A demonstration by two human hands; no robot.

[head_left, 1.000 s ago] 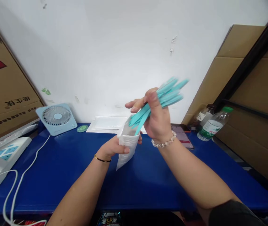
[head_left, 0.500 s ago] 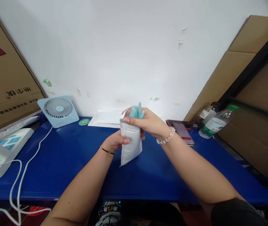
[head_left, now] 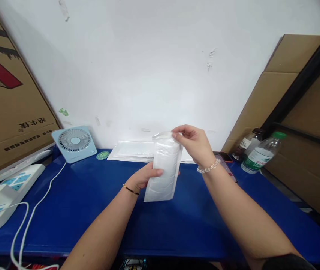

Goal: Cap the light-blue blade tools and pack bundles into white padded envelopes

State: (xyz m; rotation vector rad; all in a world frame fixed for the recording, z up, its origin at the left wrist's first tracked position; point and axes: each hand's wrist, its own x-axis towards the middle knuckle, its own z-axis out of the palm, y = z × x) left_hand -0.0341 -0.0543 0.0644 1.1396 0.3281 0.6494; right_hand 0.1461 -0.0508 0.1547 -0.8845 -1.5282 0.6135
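Observation:
A white bubble mailer [head_left: 165, 170] stands nearly upright above the table, leaning slightly. My left hand [head_left: 146, 175] is closed round its lower left side, thumb flat on the front and a fingertip showing at the far edge. At the top right corner, my right hand [head_left: 192, 142] pinches the mailer's upper edge between thumb and fingers. The mailer's mouth at the top looks slightly parted; what is inside cannot be seen.
More white mailers [head_left: 130, 150] lie against the wall on the blue table [head_left: 92, 202]. At left are a light-blue fan [head_left: 75, 144], a power strip [head_left: 22, 182] and cables. At right stand a green-capped bottle [head_left: 262, 155], a dark-capped bottle [head_left: 247, 144] and a phone [head_left: 227, 171].
The teal pieces seen at the mailer's top are out of sight now. My right hand has shifted from across the mailer to its top right corner. The view has tilted up slightly.

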